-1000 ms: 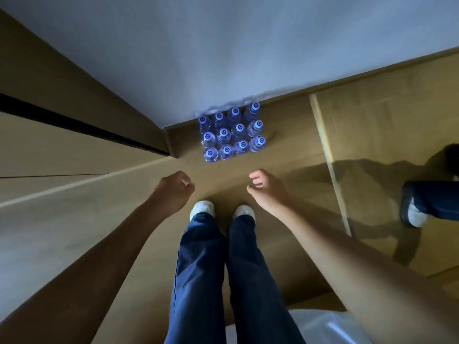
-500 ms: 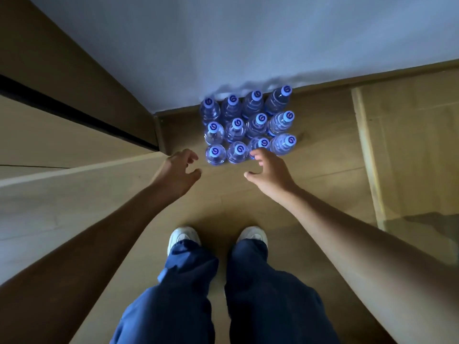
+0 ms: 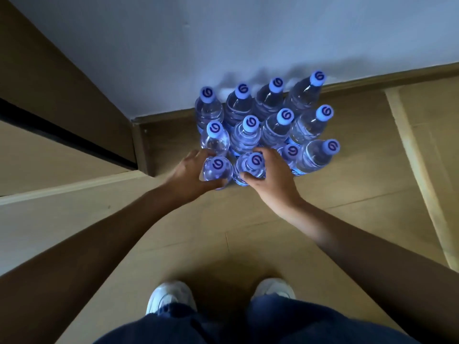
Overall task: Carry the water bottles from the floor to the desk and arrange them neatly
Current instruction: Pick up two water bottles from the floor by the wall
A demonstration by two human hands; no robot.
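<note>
Several clear water bottles with pale blue caps stand upright in a tight block [image 3: 270,120] on the wooden floor against the white wall. My left hand [image 3: 186,172] is wrapped around the front-left bottle [image 3: 217,170], fingers behind it and thumb in front. My right hand [image 3: 273,175] grips the front bottle next to it [image 3: 253,165] from the right side. Both gripped bottles still stand in the front row. The desk is out of view.
A wooden skirting board [image 3: 372,81] runs along the wall behind the bottles. A tan cabinet or door panel [image 3: 49,83] with a dark gap rises at the left. My white shoes [image 3: 169,296] stand on the floor about an arm's length in front of the bottles.
I have bent down closer to the bottles. Both hands went forward from open air to close around the two front-left bottles.
</note>
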